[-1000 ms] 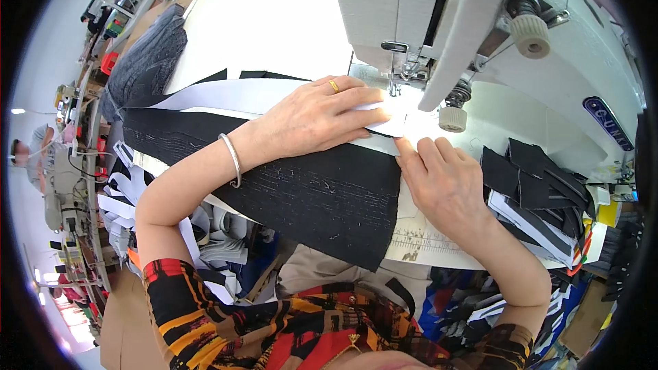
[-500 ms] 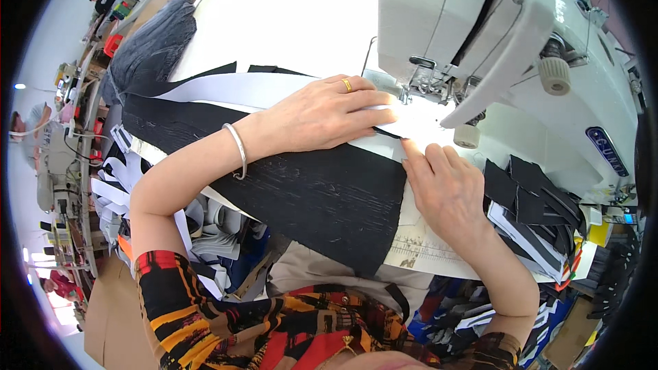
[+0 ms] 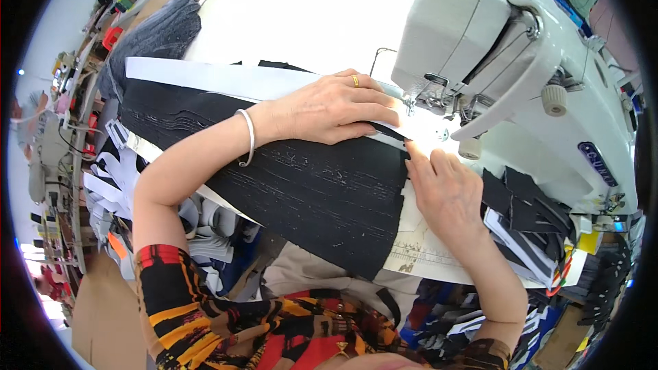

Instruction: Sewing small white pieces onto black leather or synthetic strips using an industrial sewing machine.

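A black fabric panel lies across the white machine table and hangs over its near edge. Along its far side runs a long white strip, its left end squared and loose. My left hand rests flat on strip and panel, fingers stretched toward the sewing machine's presser foot. Close to the foot, my right hand pinches the right corner of the black panel between thumb and fingertips. Bright lamp light washes out the cloth around the needle.
The white sewing machine stands at the far right. Black and white cut pieces are stacked right of my right hand. Bundled dark grey fabric sits far left. Below the table's left edge are heaped white and grey scraps.
The white strip's left end has come free of the dark cloth and now lies straight. Both hands keep nearly the same place by the foot. The whole view has shifted slightly.
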Motion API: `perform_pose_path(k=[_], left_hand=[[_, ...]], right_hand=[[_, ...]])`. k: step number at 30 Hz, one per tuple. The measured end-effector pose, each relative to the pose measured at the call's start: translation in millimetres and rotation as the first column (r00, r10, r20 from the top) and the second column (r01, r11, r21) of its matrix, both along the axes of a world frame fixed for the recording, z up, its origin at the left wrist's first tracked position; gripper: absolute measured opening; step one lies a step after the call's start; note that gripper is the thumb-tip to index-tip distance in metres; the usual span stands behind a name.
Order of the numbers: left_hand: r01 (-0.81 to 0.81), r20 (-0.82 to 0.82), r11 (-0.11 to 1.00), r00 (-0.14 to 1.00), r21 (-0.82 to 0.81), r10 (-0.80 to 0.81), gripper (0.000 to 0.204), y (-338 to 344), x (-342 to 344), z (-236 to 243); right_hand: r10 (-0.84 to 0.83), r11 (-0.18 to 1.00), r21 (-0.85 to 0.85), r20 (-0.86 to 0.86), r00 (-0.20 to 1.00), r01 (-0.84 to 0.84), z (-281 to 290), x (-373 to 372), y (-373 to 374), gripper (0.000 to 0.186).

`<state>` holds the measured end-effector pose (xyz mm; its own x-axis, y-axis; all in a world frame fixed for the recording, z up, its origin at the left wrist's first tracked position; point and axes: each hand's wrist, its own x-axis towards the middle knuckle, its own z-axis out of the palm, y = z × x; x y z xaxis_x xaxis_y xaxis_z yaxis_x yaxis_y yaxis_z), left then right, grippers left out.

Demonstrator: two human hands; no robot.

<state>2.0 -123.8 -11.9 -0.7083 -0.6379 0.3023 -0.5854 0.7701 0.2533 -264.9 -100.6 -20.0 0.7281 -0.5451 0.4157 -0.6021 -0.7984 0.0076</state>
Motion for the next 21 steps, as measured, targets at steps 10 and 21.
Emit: perform_pose_path(k=[10, 21], left_hand=[[0.053, -0.063, 0.999, 0.997, -0.002, -0.053, 0.025, -8, -1, 1], [0.062, -0.053, 0.998, 0.997, 0.005, -0.062, 0.026, -16, 6, 1]], right_hand=[[0.002, 1.0, 0.013, 0.029, 1.0, -0.002, -4, -5, -6, 0.034], [0.215, 0.967, 0.113, 0.107, 0.971, -0.227, 4, -7, -1, 0.035]])
